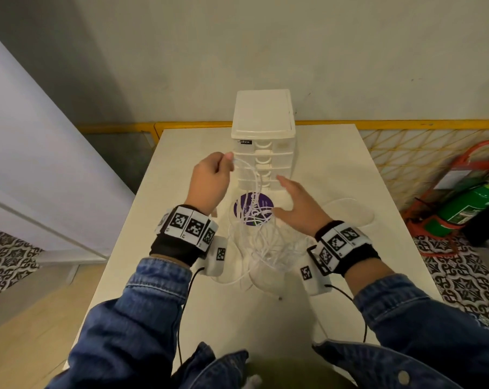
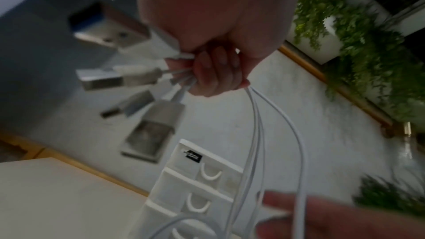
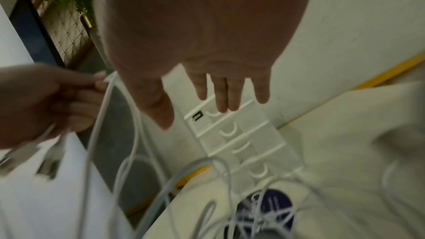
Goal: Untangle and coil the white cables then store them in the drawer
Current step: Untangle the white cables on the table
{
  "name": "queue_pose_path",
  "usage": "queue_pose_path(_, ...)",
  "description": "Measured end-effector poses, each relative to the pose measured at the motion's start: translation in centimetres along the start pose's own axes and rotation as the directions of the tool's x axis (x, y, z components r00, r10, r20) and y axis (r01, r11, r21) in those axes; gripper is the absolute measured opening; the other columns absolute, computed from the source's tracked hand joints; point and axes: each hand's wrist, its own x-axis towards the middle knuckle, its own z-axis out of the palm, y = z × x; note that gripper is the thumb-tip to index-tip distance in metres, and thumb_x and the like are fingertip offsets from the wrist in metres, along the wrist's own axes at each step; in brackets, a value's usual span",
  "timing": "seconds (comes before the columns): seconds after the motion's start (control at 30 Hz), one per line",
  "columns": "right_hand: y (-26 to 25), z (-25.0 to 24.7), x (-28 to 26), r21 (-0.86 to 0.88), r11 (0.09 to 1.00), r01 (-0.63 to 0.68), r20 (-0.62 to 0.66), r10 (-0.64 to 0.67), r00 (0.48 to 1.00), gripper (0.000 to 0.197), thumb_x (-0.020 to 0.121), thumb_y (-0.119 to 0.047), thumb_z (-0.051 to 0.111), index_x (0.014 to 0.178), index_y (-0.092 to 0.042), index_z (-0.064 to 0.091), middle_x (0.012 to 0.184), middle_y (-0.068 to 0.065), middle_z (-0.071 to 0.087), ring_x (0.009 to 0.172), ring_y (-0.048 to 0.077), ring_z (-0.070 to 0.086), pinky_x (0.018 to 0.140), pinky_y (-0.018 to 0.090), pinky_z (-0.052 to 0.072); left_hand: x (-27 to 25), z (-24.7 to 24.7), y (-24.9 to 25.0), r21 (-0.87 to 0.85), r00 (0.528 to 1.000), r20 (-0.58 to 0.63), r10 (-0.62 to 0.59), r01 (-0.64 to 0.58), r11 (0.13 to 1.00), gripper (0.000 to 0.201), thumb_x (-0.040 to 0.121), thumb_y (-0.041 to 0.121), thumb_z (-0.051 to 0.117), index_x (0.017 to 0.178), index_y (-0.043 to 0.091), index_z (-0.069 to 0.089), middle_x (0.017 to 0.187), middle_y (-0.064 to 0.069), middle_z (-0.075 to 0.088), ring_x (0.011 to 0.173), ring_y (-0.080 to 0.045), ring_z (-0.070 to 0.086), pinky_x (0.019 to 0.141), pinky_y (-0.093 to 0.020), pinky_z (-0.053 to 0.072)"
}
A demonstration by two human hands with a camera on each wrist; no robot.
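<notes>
A white drawer unit (image 1: 263, 141) stands at the far middle of the pale surface (image 1: 378, 248), its stacked drawers facing the person and all pushed in. Just in front of the unit's lowest drawer lies a purple round sticker (image 1: 254, 208), and over and in front of that sticker sprawl the white cables (image 1: 261, 240) in a loose tangle that reaches back toward the person's wrists. The left hand (image 1: 211, 181) is raised in front of the unit's left edge, its fingers (image 2: 214, 72) curled tight around a bunch of cable ends; in the left wrist view several USB plugs (image 2: 103, 79) fan out from that fist, and three strands drop from it down to the tangle. The right hand (image 1: 299, 204) hovers in front of the unit's lower right drawers, fingers straight and spread, grasping nothing; whether it brushes a strand cannot be told. To the right of the unit, one more white loop (image 1: 350, 211) lies flat on the surface. Farther right of the unit, off the surface, a green fire extinguisher (image 1: 468, 209) sits in a red stand on the floor.
</notes>
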Motion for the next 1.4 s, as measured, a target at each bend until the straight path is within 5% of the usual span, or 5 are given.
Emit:
queue_pose_path(0.3,6.5,3.1,-2.4,-0.242,0.949,-0.2,0.268,0.264,0.927,0.058,0.083,-0.033,0.061,0.136,-0.031,0.036,0.116,0.008,0.058,0.101,0.024,0.057,0.086,0.031,0.044,3.4,-5.3,-0.9,-0.244,0.881,-0.421,-0.218,0.122,0.962,0.034,0.099,0.032,0.041,0.066,0.025,0.05,0.066,0.007,0.048,0.067,-0.011,0.048,0.071,-0.026,0.043)
queue_pose_path(0.6,11.5,-3.1,-3.0,-0.174,0.868,-0.464,-0.217,0.426,0.878,0.028,0.096,-0.026,0.041,0.11,-0.012,0.061,0.115,0.019,0.064,0.103,0.036,0.058,0.084,0.037,0.043,3.7,-8.9,-3.8,-0.3,0.706,-0.583,-0.403,0.273,0.914,0.034,0.1,0.03,0.036,0.072,0.019,0.052,0.069,0.008,0.048,0.065,-0.004,0.047,0.053,-0.008,0.038)
queue_pose_path(0.87,5.3,-2.7,-0.5,-0.299,0.935,-0.191,-0.334,0.085,0.939,0.039,0.095,-0.022,0.045,0.132,-0.008,0.047,0.127,0.02,0.049,0.115,0.037,0.049,0.095,0.044,0.041,1.7,-2.2,-0.2,0.002,0.985,-0.132,-0.108,0.109,0.994,0.031,0.101,0.027,0.036,0.085,0.009,0.056,0.071,-0.001,0.052,0.064,-0.012,0.048,0.059,-0.011,0.039)
queue_pose_path(1.2,-4.2,2.7,0.4,0.482,0.873,0.075,0.037,-0.105,0.994,0.013,0.089,-0.014,0.058,0.09,-0.026,0.062,0.091,-0.013,0.064,0.081,-0.004,0.059,0.077,0.014,0.044,0.0,1.1,4.5,-0.206,0.962,0.244,0.119,-0.069,0.976,0.035,0.097,0.027,0.048,0.064,0.021,0.052,0.052,0.002,0.037,0.045,-0.009,0.033,0.049,-0.025,0.029)
queue_pose_path(1.4,-0.7,3.5,0.0,0.052,0.999,0.014,0.312,-0.03,0.95,0.013,0.09,-0.037,0.052,0.09,-0.037,0.065,0.095,-0.001,0.069,0.093,0.016,0.061,0.089,0.032,0.046,1.2,-1.6,4.4,-0.343,1.0,0.0,0.029,-0.027,0.939,0.035,0.098,0.03,0.045,0.065,0.023,0.052,0.051,0.005,0.036,0.046,-0.011,0.032,0.049,-0.026,0.028)
